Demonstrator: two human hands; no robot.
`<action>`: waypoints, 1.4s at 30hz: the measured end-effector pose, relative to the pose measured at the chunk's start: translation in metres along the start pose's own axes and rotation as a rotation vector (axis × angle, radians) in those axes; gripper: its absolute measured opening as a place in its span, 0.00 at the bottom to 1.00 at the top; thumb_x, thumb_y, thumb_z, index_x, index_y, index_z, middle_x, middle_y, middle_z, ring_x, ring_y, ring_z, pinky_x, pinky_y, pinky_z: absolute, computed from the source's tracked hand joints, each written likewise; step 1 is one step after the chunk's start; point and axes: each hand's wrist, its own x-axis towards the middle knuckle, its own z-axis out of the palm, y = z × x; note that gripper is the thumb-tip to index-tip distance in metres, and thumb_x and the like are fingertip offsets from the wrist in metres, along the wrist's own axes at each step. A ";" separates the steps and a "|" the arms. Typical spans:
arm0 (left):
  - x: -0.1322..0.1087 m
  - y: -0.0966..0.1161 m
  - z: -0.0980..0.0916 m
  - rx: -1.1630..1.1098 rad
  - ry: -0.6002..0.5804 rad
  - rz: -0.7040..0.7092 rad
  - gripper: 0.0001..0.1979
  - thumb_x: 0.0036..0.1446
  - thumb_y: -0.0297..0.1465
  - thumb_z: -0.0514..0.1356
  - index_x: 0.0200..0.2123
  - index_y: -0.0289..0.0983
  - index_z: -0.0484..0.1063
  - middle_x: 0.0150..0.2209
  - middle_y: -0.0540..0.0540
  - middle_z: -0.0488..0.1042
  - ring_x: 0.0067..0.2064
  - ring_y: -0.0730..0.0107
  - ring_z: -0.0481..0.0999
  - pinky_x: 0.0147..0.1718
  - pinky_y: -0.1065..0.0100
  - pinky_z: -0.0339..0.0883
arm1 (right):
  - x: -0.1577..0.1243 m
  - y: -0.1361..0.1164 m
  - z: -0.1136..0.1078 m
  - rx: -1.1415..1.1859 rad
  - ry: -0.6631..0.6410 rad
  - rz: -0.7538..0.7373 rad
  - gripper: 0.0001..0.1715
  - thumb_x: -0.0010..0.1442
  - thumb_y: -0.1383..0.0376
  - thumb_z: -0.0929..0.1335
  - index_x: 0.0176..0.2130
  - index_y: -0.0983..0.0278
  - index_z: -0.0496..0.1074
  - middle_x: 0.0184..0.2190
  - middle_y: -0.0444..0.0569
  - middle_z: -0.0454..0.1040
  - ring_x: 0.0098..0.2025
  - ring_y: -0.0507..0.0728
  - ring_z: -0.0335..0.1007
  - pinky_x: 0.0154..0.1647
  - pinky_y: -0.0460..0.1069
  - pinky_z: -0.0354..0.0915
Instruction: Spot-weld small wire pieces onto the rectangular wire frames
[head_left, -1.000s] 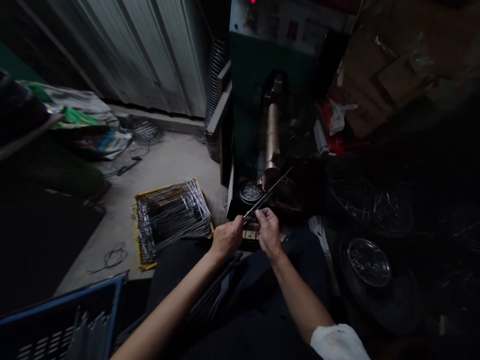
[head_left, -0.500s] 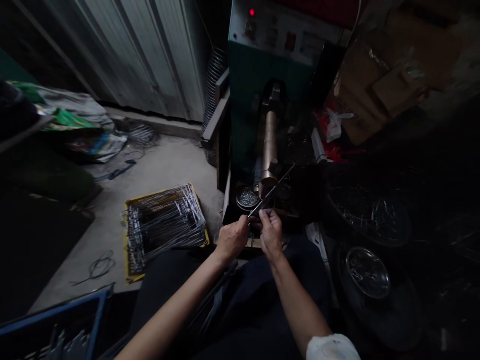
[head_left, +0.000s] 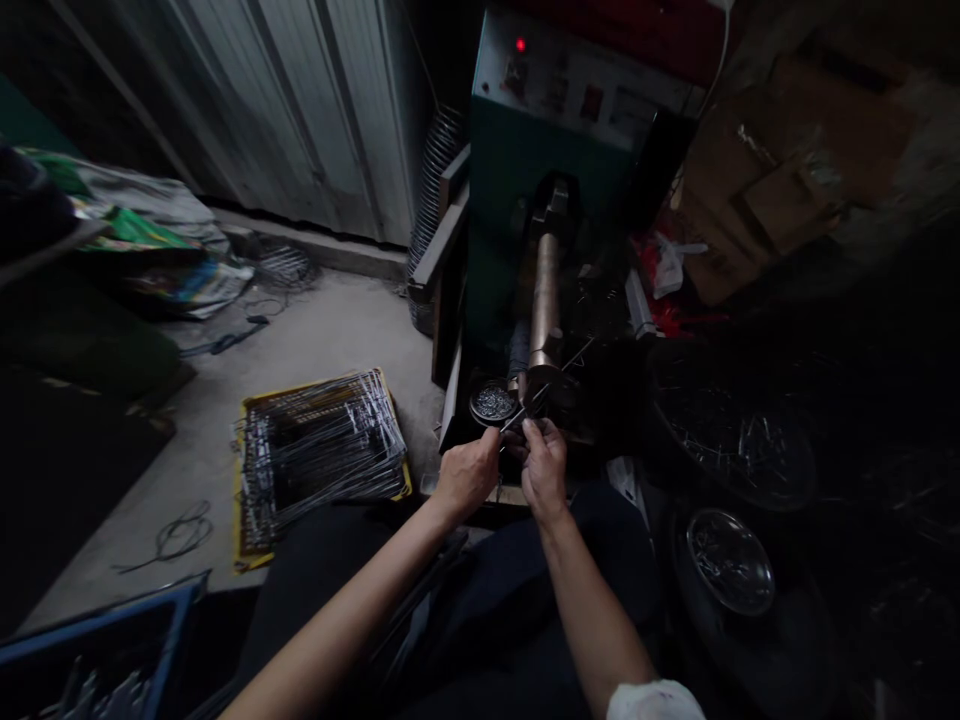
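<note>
My left hand and my right hand meet in front of a green machine, both closed on a thin metal rod that slants up to the right. The rod's far part lies under the machine's brass-coloured cylinder. A small round tin of tiny metal pieces sits just left of the rod, beside the cylinder's lower end. More rods lie across my lap, dim and hard to make out.
A stack of wire frames lies on a yellow board on the concrete floor at left. A blue crate holds metal parts at bottom left. Round metal bowls sit in the dark at right. Cardboard boxes stand behind.
Both hands have moved forward with the rod toward the machine, so the rod now reaches under the cylinder's lower end. The view has shifted slightly.
</note>
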 end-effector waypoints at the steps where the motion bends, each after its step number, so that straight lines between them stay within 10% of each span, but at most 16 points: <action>1: 0.001 0.000 0.000 0.000 0.002 0.002 0.11 0.66 0.27 0.46 0.41 0.36 0.67 0.30 0.41 0.79 0.33 0.53 0.81 0.24 0.65 0.58 | 0.001 0.000 0.000 -0.005 0.001 0.001 0.17 0.51 0.57 0.74 0.33 0.63 0.67 0.28 0.41 0.74 0.25 0.51 0.72 0.28 0.46 0.70; 42: 0.044 -0.015 -0.010 -0.036 -0.003 0.192 0.11 0.69 0.31 0.50 0.43 0.33 0.70 0.30 0.49 0.74 0.31 0.68 0.75 0.33 0.64 0.70 | 0.009 -0.007 -0.022 -0.275 0.059 -0.088 0.21 0.55 0.49 0.71 0.31 0.64 0.68 0.22 0.40 0.71 0.19 0.48 0.62 0.19 0.42 0.58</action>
